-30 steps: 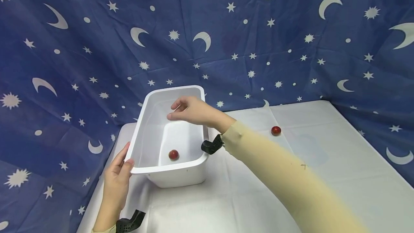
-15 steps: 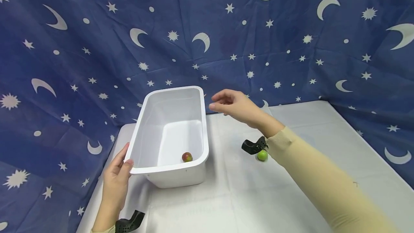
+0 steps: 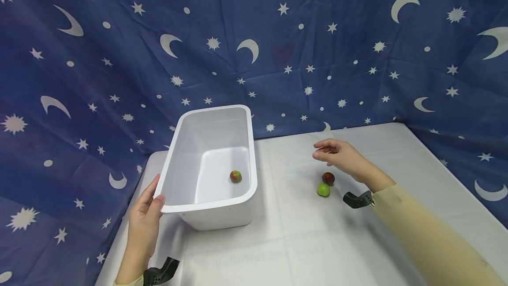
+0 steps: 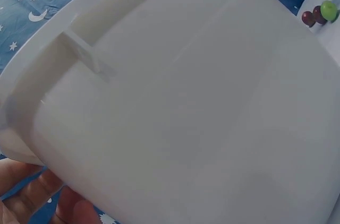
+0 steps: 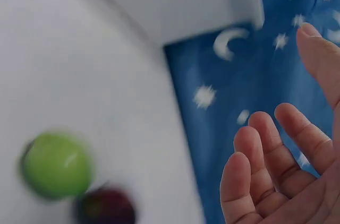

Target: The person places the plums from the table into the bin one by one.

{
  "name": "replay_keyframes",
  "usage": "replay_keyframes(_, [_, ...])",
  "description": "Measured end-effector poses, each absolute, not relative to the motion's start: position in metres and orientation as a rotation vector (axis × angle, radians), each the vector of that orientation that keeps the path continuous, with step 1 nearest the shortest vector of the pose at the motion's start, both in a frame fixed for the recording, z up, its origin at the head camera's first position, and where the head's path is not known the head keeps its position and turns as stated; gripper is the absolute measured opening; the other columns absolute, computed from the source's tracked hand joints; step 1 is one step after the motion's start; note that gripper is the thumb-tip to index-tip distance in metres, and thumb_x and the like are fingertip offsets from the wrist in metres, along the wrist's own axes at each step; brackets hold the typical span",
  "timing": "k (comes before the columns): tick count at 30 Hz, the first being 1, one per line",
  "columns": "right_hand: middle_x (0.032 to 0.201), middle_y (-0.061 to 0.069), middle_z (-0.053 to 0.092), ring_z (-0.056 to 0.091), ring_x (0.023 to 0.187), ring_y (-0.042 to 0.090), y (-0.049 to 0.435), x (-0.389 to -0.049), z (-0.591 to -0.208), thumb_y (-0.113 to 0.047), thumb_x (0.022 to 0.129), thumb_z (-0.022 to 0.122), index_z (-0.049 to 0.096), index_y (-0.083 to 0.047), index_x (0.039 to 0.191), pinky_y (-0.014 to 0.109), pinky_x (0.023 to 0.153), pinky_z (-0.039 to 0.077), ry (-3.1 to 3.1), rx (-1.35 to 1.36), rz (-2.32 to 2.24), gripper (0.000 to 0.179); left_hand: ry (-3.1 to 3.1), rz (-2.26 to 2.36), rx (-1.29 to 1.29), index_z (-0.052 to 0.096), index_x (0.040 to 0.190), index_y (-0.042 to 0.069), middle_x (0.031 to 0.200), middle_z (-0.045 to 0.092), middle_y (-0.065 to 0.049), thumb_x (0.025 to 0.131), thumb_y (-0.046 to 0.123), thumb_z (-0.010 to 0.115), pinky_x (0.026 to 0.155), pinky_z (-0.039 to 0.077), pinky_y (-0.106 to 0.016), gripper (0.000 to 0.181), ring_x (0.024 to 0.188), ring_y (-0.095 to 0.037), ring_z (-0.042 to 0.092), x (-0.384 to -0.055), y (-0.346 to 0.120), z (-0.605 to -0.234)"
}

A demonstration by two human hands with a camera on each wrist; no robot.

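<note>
My left hand (image 3: 143, 217) grips the near left corner of a deep white plastic tub (image 3: 208, 208) by its rim, thumb on top. Inside the tub, a small red-and-green apple-like fruit (image 3: 236, 176) lies towards the right wall. Over the table right of the tub hovers my right hand (image 3: 342, 157), its fingers loosely bent and holding nothing. Just below it sit a dark red round fruit (image 3: 328, 178) and a bright green one (image 3: 323, 190), close together. A second dark red fruit (image 4: 308, 19) shows beside them in the left wrist view; the right hand hides it in the head view.
A white cloth (image 3: 254, 255) covers the table. Behind and to the left hangs a blue curtain (image 3: 278, 47) with moons and stars. The tub stands near the table's left edge, and each wrist carries a black mount (image 3: 358, 199).
My right hand has moved from over the tub to the right, above the fruits on the table. The fruit in the tub has rolled right and away. The left hand keeps its grip.
</note>
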State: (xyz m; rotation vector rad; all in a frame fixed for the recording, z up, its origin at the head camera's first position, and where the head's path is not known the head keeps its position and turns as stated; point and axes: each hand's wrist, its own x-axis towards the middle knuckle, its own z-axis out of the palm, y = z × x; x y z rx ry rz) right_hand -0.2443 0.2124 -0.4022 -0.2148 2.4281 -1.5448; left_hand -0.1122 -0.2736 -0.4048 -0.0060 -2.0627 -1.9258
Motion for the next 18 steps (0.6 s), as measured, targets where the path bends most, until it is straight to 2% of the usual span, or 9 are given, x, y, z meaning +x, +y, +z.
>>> replay_keyframes(4, [0.125,0.011,0.059,0.052,0.116,0.034,0.235,-0.243,-0.431,-0.052,0.082,0.072,0.049,-0.007,0.136,0.048,0.094,0.043,2.403,-0.092,-1.544,0.074,-2.071,-1.927,0.007,0.04,0.148,0.01,0.152,0.034,-0.009,0.102,0.008,0.046,0.087,0.048,-0.019,0.047,0.122,-0.015,0.049,-0.112,-0.272,-0.405])
replay_keyframes(8, [0.127,0.01,0.056,0.052,0.111,0.03,0.25,-0.243,-0.454,-0.059,0.079,0.071,0.047,-0.007,0.139,0.041,0.09,0.045,2.409,0.016,-1.485,0.083,-2.078,-1.927,0.009,0.039,0.148,0.011,0.152,0.034,-0.009,0.102,0.009,0.046,0.087,0.048,-0.019,0.047,0.122,-0.016,0.048,-0.112,-0.273,-0.406])
replay_keyframes(11, [0.126,0.011,0.055,0.052,0.109,0.029,0.257,-0.243,-0.466,-0.056,0.082,0.069,0.046,-0.008,0.141,0.036,0.086,0.046,2.396,0.046,-1.436,0.08,-2.086,-1.917,0.003,0.04,0.148,0.012,0.151,0.035,-0.01,0.102,0.01,0.047,0.087,0.048,-0.018,0.047,0.123,-0.016,0.048,-0.112,-0.274,-0.406])
replay_keyframes(15, [0.128,0.014,0.054,0.051,0.112,0.03,0.262,-0.244,-0.475,-0.047,0.087,0.069,0.045,-0.006,0.142,0.035,0.086,0.046,2.357,0.021,-1.423,0.072,-2.091,-1.912,-0.005,0.04,0.148,0.012,0.152,0.034,-0.01,0.102,0.01,0.047,0.087,0.047,-0.018,0.047,0.124,-0.015,0.048,-0.112,-0.274,-0.406])
replay_keyframes(18, [0.129,0.013,0.055,0.051,0.114,0.029,0.263,-0.243,-0.479,-0.046,0.085,0.072,0.047,-0.007,0.141,0.035,0.087,0.045,2.337,0.02,-1.43,0.073,-2.09,-1.912,-0.003,0.04,0.148,0.011,0.152,0.034,-0.01,0.102,0.01,0.047,0.087,0.047,-0.018,0.047,0.123,-0.015,0.048,-0.111,-0.274,-0.405])
